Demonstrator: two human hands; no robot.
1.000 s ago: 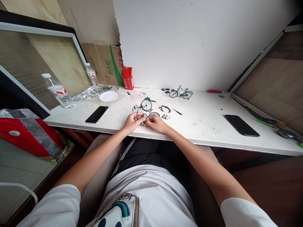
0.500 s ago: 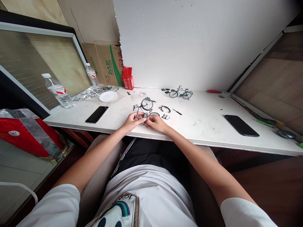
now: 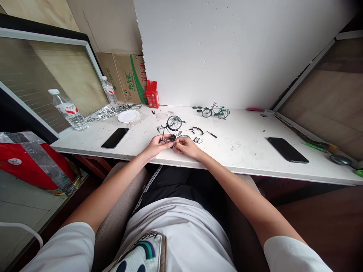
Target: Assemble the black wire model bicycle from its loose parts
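My left hand (image 3: 157, 146) is closed around the thin dark frame of a model bicycle (image 3: 167, 131), near the table's front edge. The model's spoked wheel (image 3: 174, 123) with a green fender points away from me. At a small dark round part (image 3: 173, 138) on the frame, my right hand (image 3: 185, 146) pinches with its fingertips; what lies between them is hidden. Behind the right hand a loose spoked wheel (image 3: 185, 136) is partly covered. Beside it lie small frame parts (image 3: 197, 140), a curved black piece (image 3: 197, 130) and a small screwdriver-like tool (image 3: 211, 134).
A finished-looking green model bicycle (image 3: 216, 112) stands at the back. Left are a white plate (image 3: 128, 116), a phone (image 3: 115, 138), water bottles (image 3: 70, 111), plastic-wrapped parts (image 3: 109, 111) and a red box (image 3: 152, 94). Another phone (image 3: 287, 150) and a mouse (image 3: 341, 159) lie right.
The model bicycle has turned slightly in my hands, and its round part looks darker. Both hands stay nearly in place. The whole view has shifted a little.
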